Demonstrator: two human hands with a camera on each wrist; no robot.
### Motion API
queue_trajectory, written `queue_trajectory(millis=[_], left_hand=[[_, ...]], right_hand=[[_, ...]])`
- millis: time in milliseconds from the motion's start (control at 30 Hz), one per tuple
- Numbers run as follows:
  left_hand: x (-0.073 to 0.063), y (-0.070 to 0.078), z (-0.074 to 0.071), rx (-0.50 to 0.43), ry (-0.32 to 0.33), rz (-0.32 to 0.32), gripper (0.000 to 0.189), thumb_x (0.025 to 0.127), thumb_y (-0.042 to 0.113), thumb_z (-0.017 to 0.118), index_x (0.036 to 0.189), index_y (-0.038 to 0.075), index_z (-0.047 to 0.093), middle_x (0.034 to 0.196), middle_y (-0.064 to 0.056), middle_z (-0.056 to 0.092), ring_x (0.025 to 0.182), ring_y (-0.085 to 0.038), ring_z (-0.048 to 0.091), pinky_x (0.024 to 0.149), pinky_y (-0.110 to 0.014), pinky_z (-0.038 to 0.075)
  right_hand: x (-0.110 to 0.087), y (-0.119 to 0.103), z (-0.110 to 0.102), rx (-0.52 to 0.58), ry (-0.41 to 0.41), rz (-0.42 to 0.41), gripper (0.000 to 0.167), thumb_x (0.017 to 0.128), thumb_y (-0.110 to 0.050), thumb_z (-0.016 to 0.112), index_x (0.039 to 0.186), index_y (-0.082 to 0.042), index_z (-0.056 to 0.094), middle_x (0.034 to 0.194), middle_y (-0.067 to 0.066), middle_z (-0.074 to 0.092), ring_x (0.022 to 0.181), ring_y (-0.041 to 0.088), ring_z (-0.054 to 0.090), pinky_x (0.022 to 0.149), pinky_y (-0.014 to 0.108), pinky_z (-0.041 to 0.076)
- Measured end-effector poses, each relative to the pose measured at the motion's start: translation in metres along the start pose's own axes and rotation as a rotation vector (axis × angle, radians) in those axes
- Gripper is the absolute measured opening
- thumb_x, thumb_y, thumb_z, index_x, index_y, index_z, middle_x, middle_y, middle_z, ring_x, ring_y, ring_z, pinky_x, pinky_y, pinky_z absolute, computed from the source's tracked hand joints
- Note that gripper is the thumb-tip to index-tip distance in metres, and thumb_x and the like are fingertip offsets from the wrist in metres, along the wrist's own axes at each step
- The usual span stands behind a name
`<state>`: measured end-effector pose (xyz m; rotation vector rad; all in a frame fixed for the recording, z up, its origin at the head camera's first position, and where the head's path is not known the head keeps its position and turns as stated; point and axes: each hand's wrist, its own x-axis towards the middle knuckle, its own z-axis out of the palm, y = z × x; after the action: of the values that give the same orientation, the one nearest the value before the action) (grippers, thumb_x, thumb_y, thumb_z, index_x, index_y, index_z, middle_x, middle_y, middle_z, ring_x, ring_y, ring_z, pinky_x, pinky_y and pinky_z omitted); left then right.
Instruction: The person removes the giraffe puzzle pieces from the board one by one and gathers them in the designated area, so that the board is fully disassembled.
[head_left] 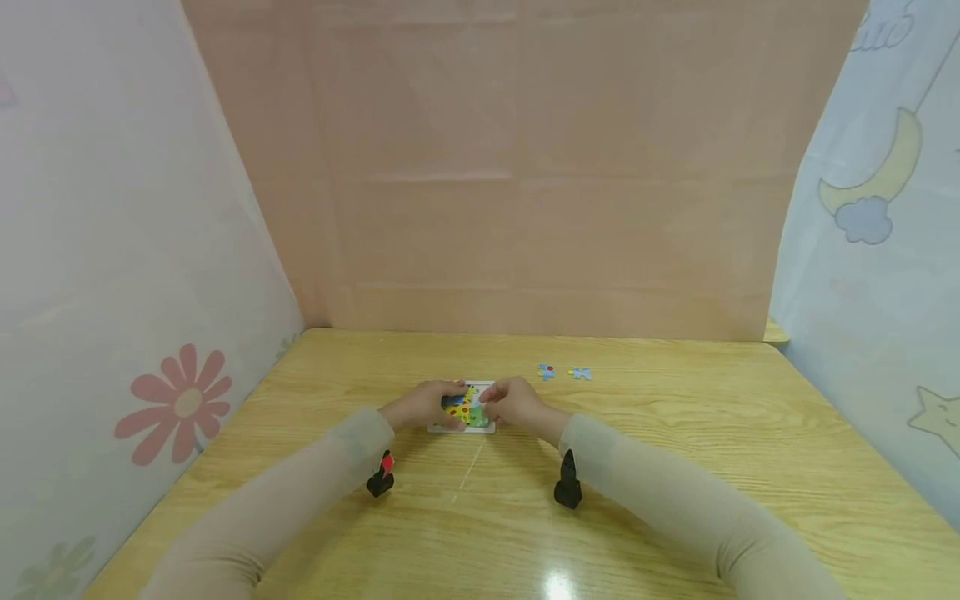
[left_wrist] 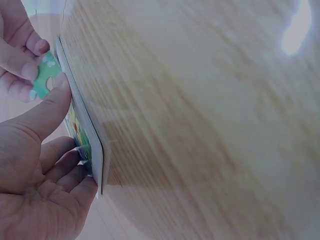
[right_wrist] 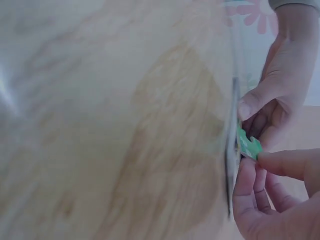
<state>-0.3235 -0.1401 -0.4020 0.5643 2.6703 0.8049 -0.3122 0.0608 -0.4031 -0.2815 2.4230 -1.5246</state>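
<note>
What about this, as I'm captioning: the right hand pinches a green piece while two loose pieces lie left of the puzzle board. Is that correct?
Not quite: two loose pieces lie right of the puzzle board, as the head view shows. The rest holds.

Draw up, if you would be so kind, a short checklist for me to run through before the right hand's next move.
1. Bare right hand grips the thin green jigsaw piece: ok, pinched between thumb and fingers.
2. Bare left hand holds the rectangular white-rimmed puzzle tray: ok, at its left part.
3. Green piece laid in the tray: not ok, it is in the right hand's fingers.
4. Green piece lined up with its gap: cannot tell, the hands hide it.
5. Light-blue jigsaw piece with a red spot and light-blue piece with a yellow tip clear of both hands: ok, both lie apart on the wood-grain table.
</note>
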Motion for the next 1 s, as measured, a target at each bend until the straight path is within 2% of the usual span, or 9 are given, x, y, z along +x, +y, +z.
queue_trajectory(millis=[133,267,367,467,567,700,833,1000], left_hand=[[0.0,0.0,0.0,0.001,-0.005,0.01,0.076,0.081,0.025,0.078,0.146,0.009,0.043,0.156,-0.004,0.033,0.145,-0.031,0.026,0.118,-0.048,0.025],[0.0,0.0,-0.001,-0.004,-0.004,0.008,0.076,0.081,0.024,0.078,0.146,0.008,0.042,0.156,-0.004,0.032,0.146,-0.03,0.025,0.119,-0.047,0.023],[0.0,0.0,-0.001,-0.003,-0.001,-0.001,0.076,0.081,0.025,0.077,0.146,0.009,0.042,0.157,-0.003,0.032,0.146,-0.03,0.025,0.119,-0.047,0.022],[-0.001,0.001,0.0,0.007,-0.006,-0.011,0.075,0.081,0.026,0.077,0.146,0.01,0.042,0.157,-0.002,0.032,0.147,-0.028,0.025,0.12,-0.046,0.021],[-0.001,0.003,-0.001,0.011,-0.011,-0.018,0.075,0.082,0.026,0.077,0.146,0.01,0.042,0.157,-0.002,0.031,0.147,-0.028,0.024,0.12,-0.046,0.021],[-0.001,0.006,-0.002,0.013,-0.012,-0.029,0.075,0.082,0.025,0.077,0.146,0.011,0.042,0.157,-0.002,0.031,0.147,-0.028,0.024,0.12,-0.046,0.02],[-0.001,0.005,-0.001,0.028,-0.009,-0.035,0.075,0.081,0.026,0.077,0.146,0.012,0.043,0.158,-0.001,0.031,0.147,-0.028,0.023,0.12,-0.046,0.021],[-0.003,0.002,0.0,0.007,-0.009,-0.027,0.075,0.082,0.026,0.077,0.147,0.012,0.042,0.158,0.001,0.03,0.147,-0.028,0.022,0.12,-0.047,0.021]], right_hand=[[-0.001,0.001,-0.005,0.01,-0.026,-0.037,0.014,0.09,-0.001,0.062,0.102,0.001,0.069,0.087,0.007,0.064,0.07,0.014,0.058,0.062,0.027,0.054],[-0.001,0.003,-0.012,0.005,-0.02,-0.061,0.018,0.092,-0.003,0.061,0.108,0.002,0.067,0.097,0.01,0.066,0.08,0.016,0.062,0.072,0.031,0.057],[-0.001,0.006,-0.019,0.035,-0.018,-0.048,0.02,0.094,-0.004,0.06,0.112,0.003,0.065,0.107,0.014,0.065,0.087,0.018,0.063,0.078,0.034,0.058],[-0.002,0.007,-0.025,0.058,-0.024,-0.024,0.021,0.095,-0.004,0.058,0.114,0.004,0.062,0.112,0.017,0.063,0.088,0.02,0.063,0.079,0.033,0.057],[-0.004,0.007,-0.03,0.082,-0.023,-0.014,0.023,0.096,-0.003,0.057,0.117,0.005,0.06,0.111,0.018,0.061,0.086,0.02,0.064,0.077,0.033,0.058],[-0.006,0.005,-0.036,0.138,0.019,0.01,0.024,0.095,-0.001,0.057,0.118,0.006,0.059,0.107,0.019,0.062,0.084,0.024,0.066,0.078,0.036,0.058],[-0.006,0.003,-0.044,0.183,0.047,0.038,0.027,0.095,0.001,0.056,0.121,0.007,0.058,0.111,0.022,0.061,0.088,0.028,0.067,0.086,0.042,0.057],[-0.004,0.005,-0.06,0.176,0.058,0.052,0.031,0.095,0.002,0.055,0.125,0.007,0.055,0.116,0.021,0.059,0.095,0.029,0.065,0.094,0.043,0.053]])
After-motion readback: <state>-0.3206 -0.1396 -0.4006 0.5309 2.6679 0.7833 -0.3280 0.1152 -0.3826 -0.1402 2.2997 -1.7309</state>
